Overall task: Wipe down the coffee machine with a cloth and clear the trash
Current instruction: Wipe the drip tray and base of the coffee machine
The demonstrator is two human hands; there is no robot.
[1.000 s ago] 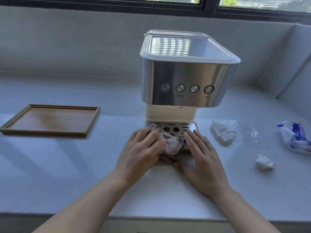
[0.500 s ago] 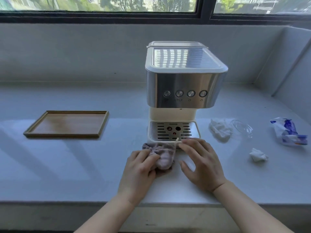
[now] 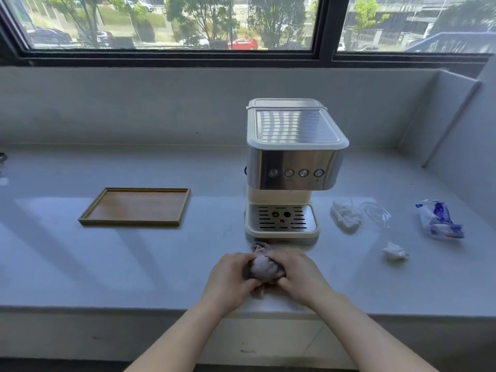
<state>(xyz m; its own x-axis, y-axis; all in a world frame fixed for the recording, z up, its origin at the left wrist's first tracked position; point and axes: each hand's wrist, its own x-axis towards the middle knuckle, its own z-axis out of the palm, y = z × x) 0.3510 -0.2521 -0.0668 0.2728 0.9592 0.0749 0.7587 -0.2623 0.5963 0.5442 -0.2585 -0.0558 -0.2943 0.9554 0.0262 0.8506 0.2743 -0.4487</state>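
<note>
Left hand [image 3: 230, 277] and right hand [image 3: 298, 275] both squeeze bunched cloth [image 3: 264, 268], fingers curled tight, just in front of coffee machine [image 3: 292, 167]. 2 tissue wads [image 3: 346, 216] right of machine.

Sunlit white counter [image 3: 134, 264] under window [image 3: 171, 22]

The coffee machine [image 3: 291, 167] stands upright, cream body with a steel front band and four round buttons, its slotted drip tray facing us. Just in front of it, a greyish cloth [image 3: 264, 267] is bunched into a ball. To the machine's right lie crumpled white tissues [image 3: 345, 214], a smaller wad [image 3: 395, 251], clear plastic film [image 3: 375, 212], and, farthest out, a blue-and-white wrapper [image 3: 438, 220].
</note>
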